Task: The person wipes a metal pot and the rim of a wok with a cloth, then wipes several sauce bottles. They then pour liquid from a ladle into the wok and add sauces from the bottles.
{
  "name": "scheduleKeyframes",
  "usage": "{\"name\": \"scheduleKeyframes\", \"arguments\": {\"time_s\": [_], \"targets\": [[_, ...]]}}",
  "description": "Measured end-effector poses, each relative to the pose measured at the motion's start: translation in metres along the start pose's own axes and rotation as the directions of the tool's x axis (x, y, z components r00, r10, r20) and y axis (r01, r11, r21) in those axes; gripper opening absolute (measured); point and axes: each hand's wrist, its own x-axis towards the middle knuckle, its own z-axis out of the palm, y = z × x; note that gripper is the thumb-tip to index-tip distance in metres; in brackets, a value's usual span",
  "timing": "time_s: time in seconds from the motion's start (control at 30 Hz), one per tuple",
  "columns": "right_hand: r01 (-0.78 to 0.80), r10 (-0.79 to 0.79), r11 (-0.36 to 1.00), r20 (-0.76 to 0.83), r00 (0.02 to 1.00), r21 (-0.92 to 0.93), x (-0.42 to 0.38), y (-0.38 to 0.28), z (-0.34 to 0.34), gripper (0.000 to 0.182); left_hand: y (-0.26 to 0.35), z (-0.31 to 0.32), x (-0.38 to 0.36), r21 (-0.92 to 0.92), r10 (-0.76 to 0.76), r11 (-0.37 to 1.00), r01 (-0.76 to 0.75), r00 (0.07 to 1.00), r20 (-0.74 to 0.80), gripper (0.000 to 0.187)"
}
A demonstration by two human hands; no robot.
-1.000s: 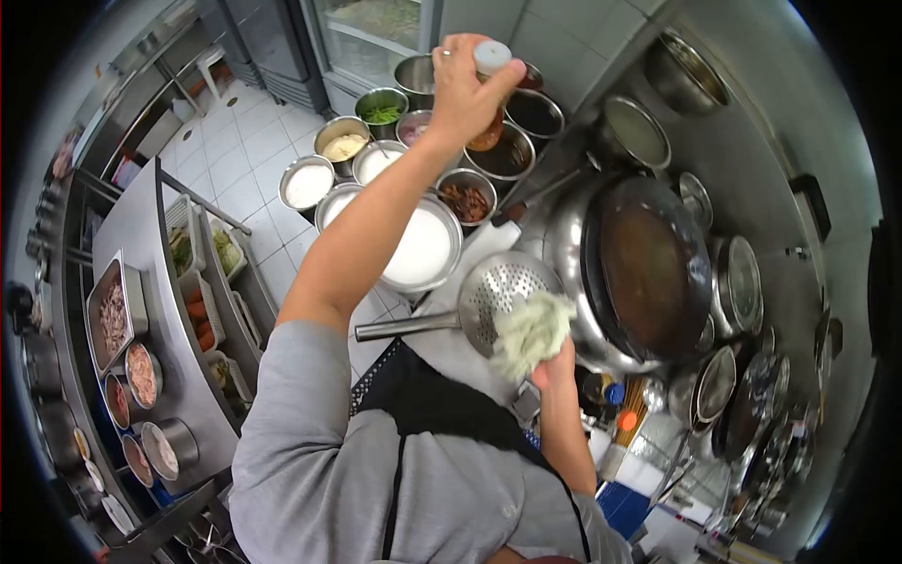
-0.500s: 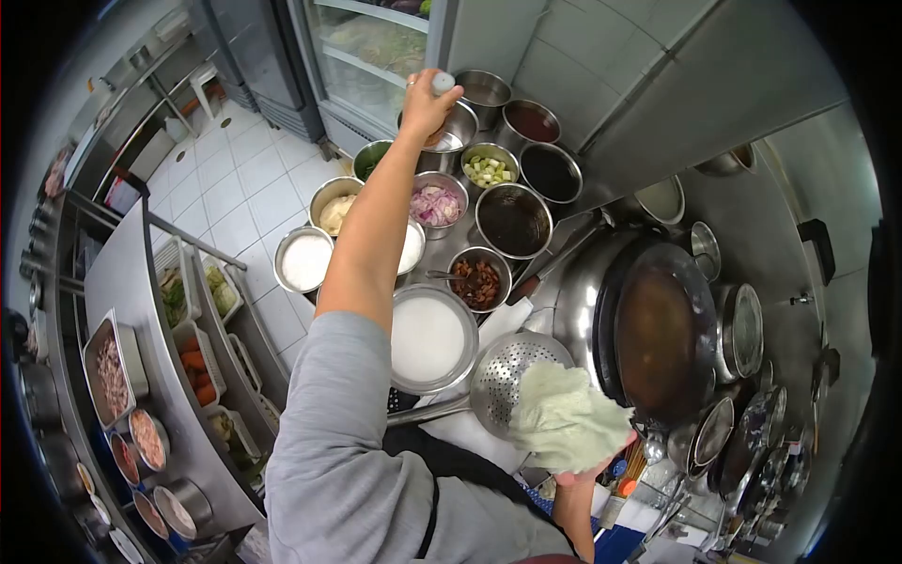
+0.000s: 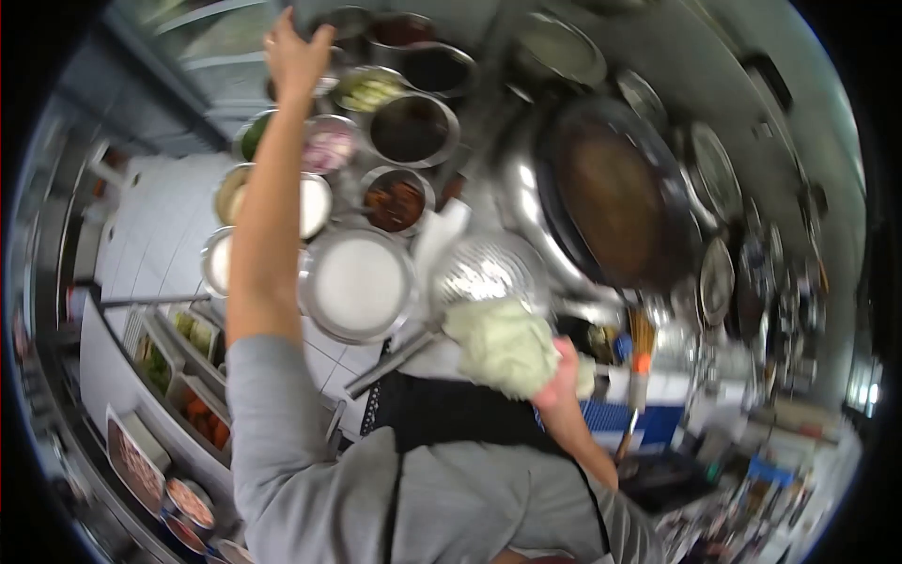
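My left hand (image 3: 299, 58) is stretched out at the upper left, over the metal pots at the back. It is blurred, but its thumb and a finger stand apart with nothing visible between them. My right hand (image 3: 558, 374) grips a bunched pale green cloth (image 3: 503, 350) in front of my body. Just beyond the cloth lies a perforated metal strainer (image 3: 489, 268), its handle (image 3: 390, 362) pointing down to the left. To its left stands a wide bowl of white contents (image 3: 360, 285).
A large wok (image 3: 615, 197) with brownish liquid sits at the right. Nearby are pots of chopped green vegetable (image 3: 371, 91), sliced onion (image 3: 328, 148), dark sauce (image 3: 409, 130) and brown pieces (image 3: 395, 204). A brush (image 3: 642, 352) stands at right; trays of vegetables (image 3: 202, 414) are at left.
My view has turned, shifting everything within it. The pale-capped object between my left thumb and finger no longer shows there. My right hand keeps hold of the cloth.
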Motion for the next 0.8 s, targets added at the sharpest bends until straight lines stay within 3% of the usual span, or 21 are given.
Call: {"name": "scheduleKeyframes", "arguments": {"time_s": [0.03, 0.07, 0.13, 0.2, 0.27, 0.33, 0.4, 0.47, 0.5, 0.53, 0.57, 0.6, 0.67, 0.77, 0.8], "targets": [[0.007, -0.005, 0.998, 0.029, 1.000, -0.068, 0.001, -0.001, 0.008, 0.072, 0.045, -0.005, -0.014, -0.160, 0.048, 0.986, -0.040, 0.998, 0.047, 0.056], [0.004, 0.003, 0.991, 0.048, 0.999, -0.134, -0.002, -0.001, 0.019, 0.072, 0.109, -0.025, -0.035, -0.292, 0.036, 0.956, 0.040, 0.967, 0.251, 0.030], [-0.024, 0.024, 1.000, 0.078, 0.997, 0.000, -0.003, -0.001, 0.041, 0.077, 0.163, -0.023, -0.084, -0.553, 0.290, 0.829, 0.079, 0.786, 0.546, 0.033], [-0.052, 0.045, 0.995, 0.087, 0.995, 0.088, -0.008, 0.002, 0.030, 0.083, 0.228, -0.034, -0.148, -0.622, 0.457, 0.775, 0.114, 0.578, 0.676, 0.023], [-0.044, 0.034, 0.989, 0.078, 0.996, 0.139, -0.031, 0.000, 0.005, 0.076, 0.264, -0.030, -0.208, -0.671, 0.619, 0.723, 0.165, 0.276, 0.735, 0.023], [0.036, -0.051, 0.992, 0.133, 0.990, 0.118, -0.061, -0.006, -0.016, 0.074, 0.287, -0.014, -0.268, -0.724, 0.717, 0.684, 0.083, 0.106, 0.689, 0.024], [0.130, -0.158, 0.979, 0.179, 0.971, 0.160, -0.097, -0.015, -0.010, 0.076, 0.308, -0.006, -0.317, -0.594, 0.622, 0.775, 0.217, -0.095, 0.777, 0.035], [0.309, -0.333, 0.942, 0.230, 0.914, 0.133, -0.131, -0.017, -0.012, 0.082, 0.319, 0.001, -0.367, -0.654, 0.667, 0.745, 0.133, -0.109, 0.737, 0.053], [0.320, -0.354, 0.932, 0.247, 0.902, 0.167, -0.147, -0.020, -0.005, 0.085, 0.322, 0.005, -0.393, -0.673, 0.690, 0.719, 0.174, -0.067, 0.720, 0.069], [0.331, -0.376, 0.922, 0.261, 0.889, 0.201, -0.162, -0.024, 0.006, 0.089, 0.322, 0.006, -0.420, -0.708, 0.715, 0.683, 0.181, 0.033, 0.698, 0.074], [0.330, -0.390, 0.913, 0.272, 0.880, 0.241, -0.173, -0.028, 0.015, 0.095, 0.327, 0.003, -0.437, -0.687, 0.690, 0.705, 0.176, 0.053, 0.722, 0.077], [0.411, -0.438, 0.899, 0.243, 0.866, 0.154, -0.184, -0.033, 0.022, 0.093, 0.332, 0.002, -0.453, -0.668, 0.667, 0.725, 0.168, 0.074, 0.742, 0.081], [0.444, -0.538, 0.820, 0.219, 0.814, 0.363, -0.200, -0.038, 0.020, 0.087, 0.335, 0.006, -0.478, -0.614, 0.605, 0.745, 0.260, 0.124, 0.787, 0.077], [0.582, -0.633, 0.771, 0.213, 0.744, 0.257, -0.215, -0.049, 0.007, 0.077, 0.342, 0.002, -0.487, -0.541, 0.521, 0.739, 0.402, 0.168, 0.837, 0.074], [0.668, -0.667, 0.740, 0.209, 0.715, 0.077, -0.214, -0.053, 0.006, 0.075, 0.341, -0.002, -0.487, -0.525, 0.484, 0.733, 0.433, 0.210, 0.849, 0.073]]}}
